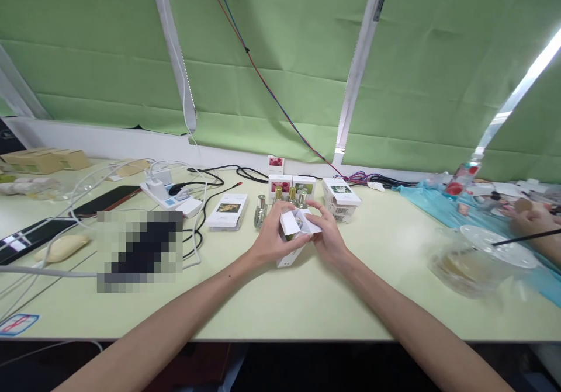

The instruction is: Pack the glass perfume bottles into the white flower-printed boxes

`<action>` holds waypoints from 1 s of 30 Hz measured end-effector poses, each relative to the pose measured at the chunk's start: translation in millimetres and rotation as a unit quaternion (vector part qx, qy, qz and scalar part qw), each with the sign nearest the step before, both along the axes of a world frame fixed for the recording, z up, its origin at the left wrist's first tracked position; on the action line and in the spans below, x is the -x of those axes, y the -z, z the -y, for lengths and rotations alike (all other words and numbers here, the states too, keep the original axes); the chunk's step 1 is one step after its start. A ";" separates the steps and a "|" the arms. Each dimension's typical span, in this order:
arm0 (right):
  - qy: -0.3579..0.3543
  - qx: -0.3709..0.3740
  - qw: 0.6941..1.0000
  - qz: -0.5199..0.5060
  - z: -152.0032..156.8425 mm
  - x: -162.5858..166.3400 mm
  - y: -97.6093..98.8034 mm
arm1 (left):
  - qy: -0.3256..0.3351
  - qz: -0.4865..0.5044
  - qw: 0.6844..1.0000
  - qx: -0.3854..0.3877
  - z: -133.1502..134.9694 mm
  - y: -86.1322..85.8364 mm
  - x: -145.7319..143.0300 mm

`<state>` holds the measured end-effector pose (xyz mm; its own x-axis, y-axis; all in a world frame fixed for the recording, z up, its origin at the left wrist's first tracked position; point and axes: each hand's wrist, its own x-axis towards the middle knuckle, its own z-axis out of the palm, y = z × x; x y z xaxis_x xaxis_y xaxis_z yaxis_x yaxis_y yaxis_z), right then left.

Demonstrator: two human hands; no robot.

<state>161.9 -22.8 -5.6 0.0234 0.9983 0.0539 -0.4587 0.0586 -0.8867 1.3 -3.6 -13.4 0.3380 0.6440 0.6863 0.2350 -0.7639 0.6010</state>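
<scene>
Between my two hands is a small white carton [288,259] with its top flaps up. Something shiny shows inside the opening, perhaps a bottle top. My left hand [268,235] wraps round the carton's left side, thumb along the near face. On the other side my right hand [329,237] grips it, with fingers at the flap. Just behind stand several small glass bottles; one with a silver cap [260,212] is left of my hands, and others have gold caps [292,193]. Behind them are white cartons with flower pictures [280,183].
Left of the bottles lies a white carton with a yellow-flower picture [227,211]; stacked cartons [342,198] stand right. Further left are a power strip [164,193], tangled cables and a dark phone [107,200]. At right, a clear lidded tub [477,263] stands near another person's hand [532,222].
</scene>
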 end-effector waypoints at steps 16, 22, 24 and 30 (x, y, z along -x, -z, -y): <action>0.068 -0.047 0.996 0.034 3.2 -3.6 -7.9 | 0.002 -0.029 0.999 0.020 -3.5 -0.4 -0.9; 0.076 -0.049 0.995 0.051 3.2 -3.9 -10.7 | 0.012 -0.045 0.997 0.056 -2.1 -2.1 0.4; 0.074 -0.046 0.995 0.052 2.6 -3.5 -9.9 | 0.019 -0.048 0.996 0.068 -1.5 -3.0 1.2; 0.093 -0.042 0.995 0.012 -0.1 -1.1 -7.4 | 0.034 -0.056 0.996 0.064 -2.0 -2.9 2.6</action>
